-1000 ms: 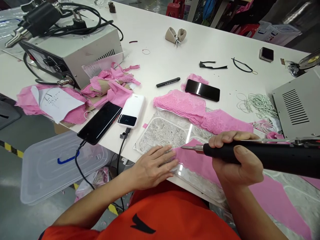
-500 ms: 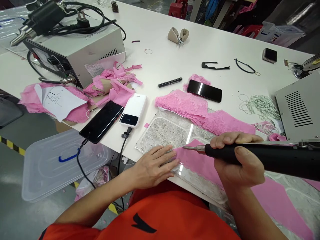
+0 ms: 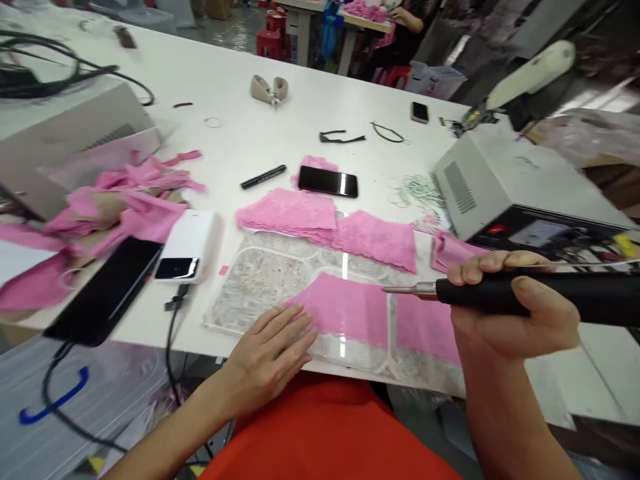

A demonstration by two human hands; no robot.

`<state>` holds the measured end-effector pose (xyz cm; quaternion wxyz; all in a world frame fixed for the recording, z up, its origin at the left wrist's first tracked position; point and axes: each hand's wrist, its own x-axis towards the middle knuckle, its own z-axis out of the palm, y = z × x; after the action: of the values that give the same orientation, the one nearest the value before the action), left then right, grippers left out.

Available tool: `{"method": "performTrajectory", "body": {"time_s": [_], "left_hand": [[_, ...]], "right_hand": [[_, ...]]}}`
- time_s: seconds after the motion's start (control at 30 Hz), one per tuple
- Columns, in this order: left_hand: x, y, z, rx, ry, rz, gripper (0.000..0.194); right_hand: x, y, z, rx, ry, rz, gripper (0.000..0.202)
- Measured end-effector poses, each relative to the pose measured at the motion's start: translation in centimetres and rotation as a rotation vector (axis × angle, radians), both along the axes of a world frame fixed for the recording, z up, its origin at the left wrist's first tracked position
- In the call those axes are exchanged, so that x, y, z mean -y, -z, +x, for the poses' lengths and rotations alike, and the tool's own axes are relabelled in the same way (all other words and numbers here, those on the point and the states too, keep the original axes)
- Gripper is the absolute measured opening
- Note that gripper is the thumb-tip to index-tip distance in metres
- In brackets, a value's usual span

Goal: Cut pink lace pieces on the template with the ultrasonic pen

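My left hand [image 3: 275, 347] lies flat at the front edge of a glossy grey-and-white patterned board [image 3: 245, 287]. Its fingertips rest on the left end of a pink fabric piece [image 3: 335, 313], fingers stretched out. My right hand [image 3: 515, 307] is wrapped around a black handpiece [image 3: 500, 293] with a tapered metal tip [image 3: 407, 289]. The tip points left, over the upper edge of the pink fabric; whether it touches I cannot tell. Behind the board's middle lie stacked pink lace pieces [image 3: 287, 217].
A white power bank [image 3: 187, 243] and a black phone [image 3: 107, 287] are at left. Another phone [image 3: 327, 181] and a marker [image 3: 263, 177] lie behind the lace. Grey control boxes [image 3: 525, 180] stand at both sides. Far back, another person [image 3: 407, 20] sits at a table.
The view has swung to the right. My right hand has moved the handpiece rightward along the fabric, away from my left fingers. My left hand remains flat on the fabric's left end.
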<state>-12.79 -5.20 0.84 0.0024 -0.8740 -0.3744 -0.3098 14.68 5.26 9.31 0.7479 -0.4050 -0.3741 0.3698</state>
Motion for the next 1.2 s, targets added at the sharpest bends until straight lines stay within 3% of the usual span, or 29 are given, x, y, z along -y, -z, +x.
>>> {"method": "performTrajectory", "body": {"time_s": [0.17,0.3,0.4,0.57,1.2], "left_hand": [[-2.4,0.0,5.9,-0.024,0.165,0.03,0.029],[-3.9,0.2,10.6,-0.127,0.223,-0.019,0.027],[-4.4,0.5,12.6,-0.184,0.225,-0.05,0.029],[-4.6,0.9,13.6,-0.242,0.226,-0.073,0.034],[-4.9,0.9,14.3,-0.198,0.199,-0.045,0.042]], "right_hand": [[0.1,0.7,5.4,-0.025,0.146,0.003,0.013],[-0.3,2.0,5.9,-0.072,0.088,0.026,0.013],[-0.8,2.7,5.5,-0.09,0.018,0.061,0.014],[-1.2,3.7,5.2,-0.076,-0.076,0.087,0.013],[-1.4,4.1,4.8,-0.08,-0.092,0.087,0.013]]}}
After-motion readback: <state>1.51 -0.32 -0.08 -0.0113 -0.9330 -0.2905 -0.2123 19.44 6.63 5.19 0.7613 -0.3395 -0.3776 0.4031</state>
